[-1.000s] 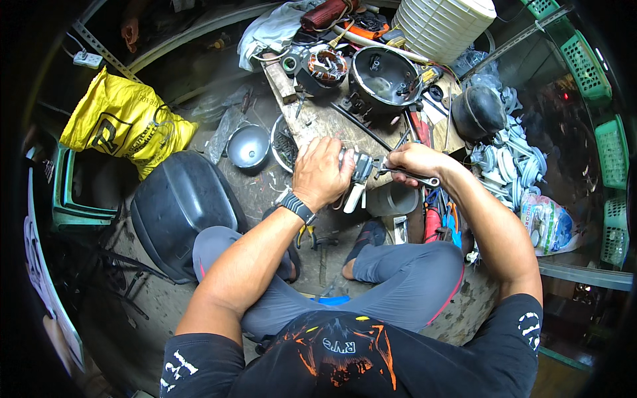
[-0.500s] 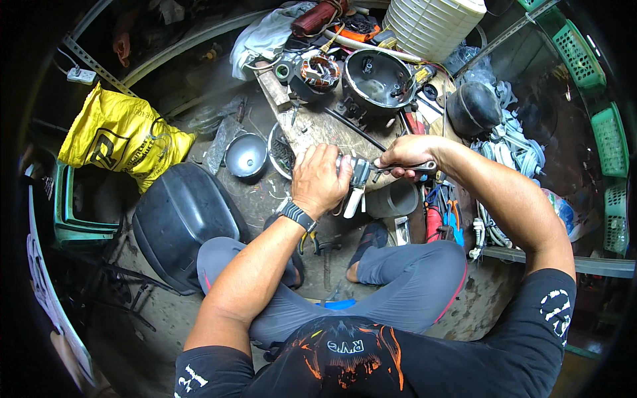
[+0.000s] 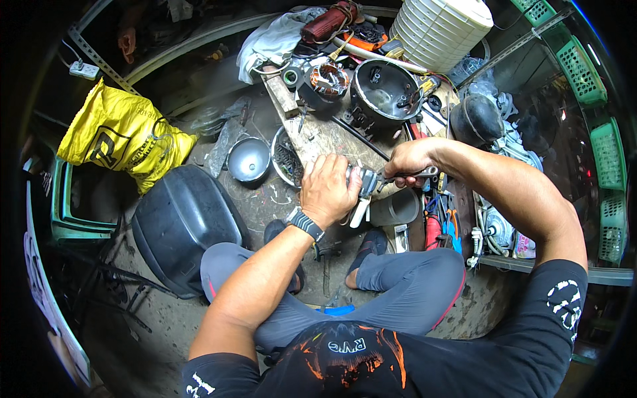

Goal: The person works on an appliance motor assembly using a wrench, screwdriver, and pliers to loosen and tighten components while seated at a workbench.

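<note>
Yellow sack [image 3: 123,136] set near a black case [image 3: 189,229], green baskets [image 3: 606,156] ranged at right, ribbed white container [image 3: 441,33] seen at top

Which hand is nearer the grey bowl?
Left. The left hand is to the right of the grey bowl, slightly lower in view; the right hand, holding a wrench, is farther right.
</note>
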Available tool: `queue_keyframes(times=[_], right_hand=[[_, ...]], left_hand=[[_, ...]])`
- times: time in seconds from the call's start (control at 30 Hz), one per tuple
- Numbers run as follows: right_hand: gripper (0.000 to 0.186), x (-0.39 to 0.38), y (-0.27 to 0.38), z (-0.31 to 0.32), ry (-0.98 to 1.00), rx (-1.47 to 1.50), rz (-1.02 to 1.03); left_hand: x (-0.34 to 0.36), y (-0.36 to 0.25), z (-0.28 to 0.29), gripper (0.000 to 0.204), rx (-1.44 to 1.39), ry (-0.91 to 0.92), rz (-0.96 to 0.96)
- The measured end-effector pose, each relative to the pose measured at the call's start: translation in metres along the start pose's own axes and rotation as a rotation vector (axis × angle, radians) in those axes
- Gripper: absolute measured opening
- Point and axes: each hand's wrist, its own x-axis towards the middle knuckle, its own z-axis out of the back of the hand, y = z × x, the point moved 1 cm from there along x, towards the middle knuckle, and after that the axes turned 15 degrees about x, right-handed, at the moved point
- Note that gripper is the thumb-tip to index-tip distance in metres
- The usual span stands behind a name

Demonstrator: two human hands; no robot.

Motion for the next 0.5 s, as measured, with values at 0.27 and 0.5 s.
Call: queue_keyframes(times=[0.27,0.5], right_hand=[[0.029,0.008,0.010,0.008,0.006,-0.130,-0.087],[0.038,-0.001,0.003,-0.012,-0.169,-0.247,0.049]], left_hand=[[0.003,-0.005,0.000,0.027,0.002,-0.019,-0.005],[0.000,-0.003,-0.002,0.027,0.038,-0.011,0.011]])
